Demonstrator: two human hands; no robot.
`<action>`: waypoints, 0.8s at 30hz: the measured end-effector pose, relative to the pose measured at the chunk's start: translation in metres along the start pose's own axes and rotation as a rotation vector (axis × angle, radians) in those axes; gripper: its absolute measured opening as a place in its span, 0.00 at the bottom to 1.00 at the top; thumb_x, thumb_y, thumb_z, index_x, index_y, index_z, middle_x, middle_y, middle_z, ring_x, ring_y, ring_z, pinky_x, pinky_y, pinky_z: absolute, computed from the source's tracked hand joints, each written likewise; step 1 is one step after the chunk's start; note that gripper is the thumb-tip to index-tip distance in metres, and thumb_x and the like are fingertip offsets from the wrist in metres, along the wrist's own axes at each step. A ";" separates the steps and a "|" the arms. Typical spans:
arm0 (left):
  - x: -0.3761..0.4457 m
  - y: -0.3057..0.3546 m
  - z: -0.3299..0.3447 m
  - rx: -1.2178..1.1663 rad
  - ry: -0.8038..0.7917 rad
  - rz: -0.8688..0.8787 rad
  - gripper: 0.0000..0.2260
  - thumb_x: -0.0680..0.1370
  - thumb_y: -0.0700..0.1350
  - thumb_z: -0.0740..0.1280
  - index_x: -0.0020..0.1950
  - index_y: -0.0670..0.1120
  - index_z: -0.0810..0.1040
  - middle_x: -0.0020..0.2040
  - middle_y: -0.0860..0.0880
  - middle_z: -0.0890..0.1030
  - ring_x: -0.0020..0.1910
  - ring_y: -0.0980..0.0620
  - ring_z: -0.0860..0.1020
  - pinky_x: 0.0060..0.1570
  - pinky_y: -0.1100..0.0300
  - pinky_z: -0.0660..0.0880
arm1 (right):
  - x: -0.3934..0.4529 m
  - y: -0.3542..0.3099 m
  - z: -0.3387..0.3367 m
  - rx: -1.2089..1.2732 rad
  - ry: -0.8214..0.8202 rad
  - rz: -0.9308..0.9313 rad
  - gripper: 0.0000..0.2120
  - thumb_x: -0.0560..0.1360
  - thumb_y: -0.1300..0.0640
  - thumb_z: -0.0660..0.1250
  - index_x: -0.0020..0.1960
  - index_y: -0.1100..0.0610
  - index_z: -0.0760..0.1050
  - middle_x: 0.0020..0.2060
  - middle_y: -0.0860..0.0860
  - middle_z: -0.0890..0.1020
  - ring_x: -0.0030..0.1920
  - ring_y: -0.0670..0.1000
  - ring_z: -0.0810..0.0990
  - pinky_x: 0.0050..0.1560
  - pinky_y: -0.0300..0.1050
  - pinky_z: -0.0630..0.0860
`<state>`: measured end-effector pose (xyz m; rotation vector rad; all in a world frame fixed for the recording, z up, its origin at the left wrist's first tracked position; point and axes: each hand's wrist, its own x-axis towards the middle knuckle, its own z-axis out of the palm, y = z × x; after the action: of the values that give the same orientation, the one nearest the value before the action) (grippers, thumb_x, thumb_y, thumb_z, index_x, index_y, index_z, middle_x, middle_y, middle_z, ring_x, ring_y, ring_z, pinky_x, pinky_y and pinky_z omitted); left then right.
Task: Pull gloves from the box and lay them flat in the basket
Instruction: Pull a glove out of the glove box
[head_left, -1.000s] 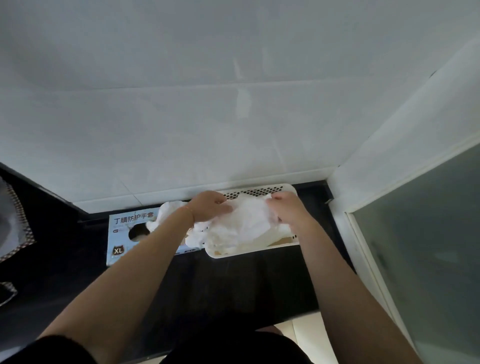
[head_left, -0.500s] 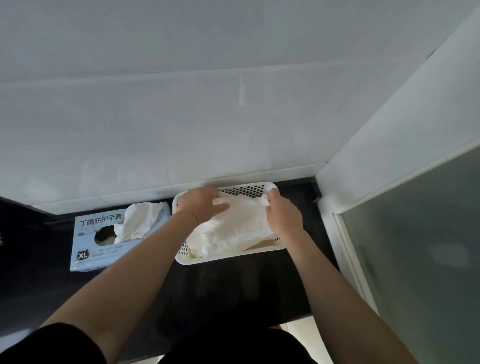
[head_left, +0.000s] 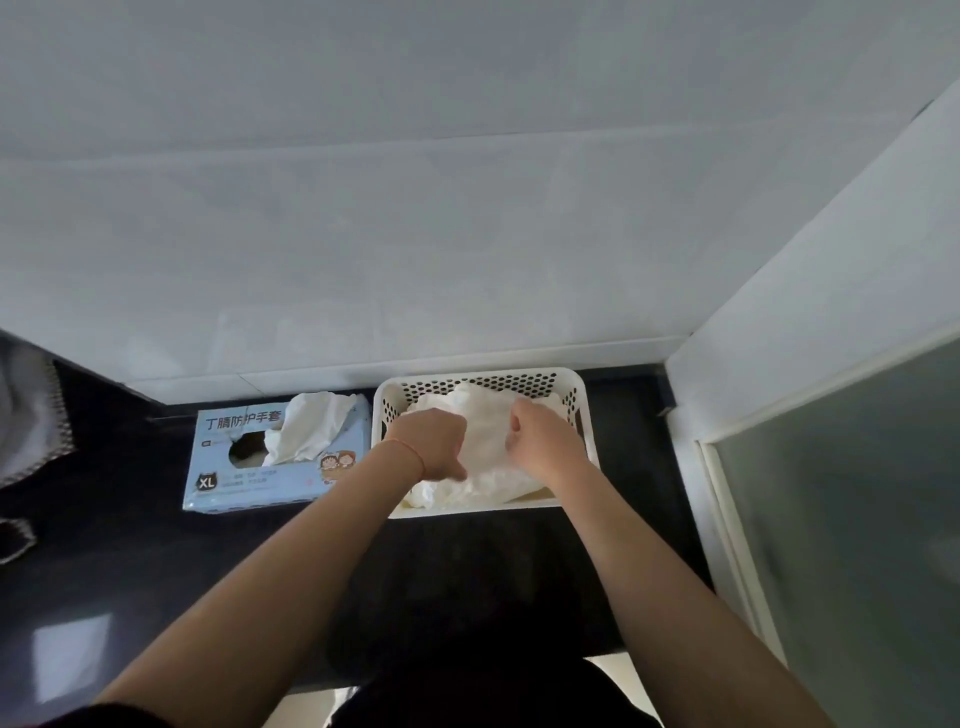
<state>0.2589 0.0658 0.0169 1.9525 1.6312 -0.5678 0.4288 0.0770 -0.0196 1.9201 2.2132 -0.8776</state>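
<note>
Head view, looking down at both hands working over the basket. On the left hand (head_left: 434, 441) the fingers are curled under so that only the knuckles and the back of the hand show; they press into the pile of white gloves (head_left: 485, 441), but whether they actually pinch a fold cannot be told from this angle. The right hand (head_left: 543, 441) is likewise curled, its fingers folded in against the same pile, and its grip is also hidden beneath the hand. The two hands sit close together with a strip of white material between them. A thin red band circles the left wrist.

The gloves lie heaped and rumpled inside the white basket (head_left: 579, 410), filling most of its floor — some of the material spills toward the near left corner. The basket has perforated walls and stands on the dark counter (head_left: 156, 561), its far side up against the foot of the white wall (head_left: 467, 208).

Just beside the basket, on its left and almost touching it, lies the light blue glove box (head_left: 249, 478), printed with Chinese characters and an XL mark. One white glove (head_left: 311, 426) sticks up out of its oval opening and leans toward the basket.

At the far left edge a grey cloth with a patterned border (head_left: 31, 415) hangs into view, and a frosted glass panel (head_left: 857, 519) stands at the right.
</note>
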 end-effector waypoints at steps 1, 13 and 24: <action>0.000 -0.004 0.002 0.016 0.004 -0.018 0.13 0.75 0.49 0.70 0.56 0.47 0.75 0.53 0.49 0.80 0.52 0.48 0.78 0.49 0.54 0.76 | 0.001 0.002 0.004 -0.019 -0.023 0.000 0.07 0.80 0.57 0.61 0.58 0.56 0.71 0.45 0.50 0.78 0.43 0.50 0.78 0.43 0.46 0.76; -0.009 -0.022 -0.005 0.089 -0.021 -0.064 0.08 0.77 0.48 0.64 0.52 0.46 0.70 0.52 0.47 0.77 0.49 0.47 0.76 0.46 0.55 0.70 | 0.008 0.008 0.009 -0.052 -0.062 0.036 0.14 0.81 0.57 0.59 0.65 0.57 0.68 0.53 0.54 0.77 0.50 0.54 0.79 0.47 0.48 0.78; -0.008 0.000 -0.011 0.124 -0.180 -0.038 0.19 0.72 0.53 0.74 0.56 0.44 0.75 0.48 0.49 0.78 0.49 0.47 0.78 0.47 0.54 0.76 | 0.006 0.007 0.001 -0.035 -0.058 0.064 0.17 0.79 0.58 0.61 0.67 0.56 0.66 0.58 0.54 0.75 0.53 0.55 0.78 0.43 0.47 0.73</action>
<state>0.2576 0.0672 0.0304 1.8986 1.5562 -0.8526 0.4339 0.0822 -0.0253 1.9134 2.1086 -0.8671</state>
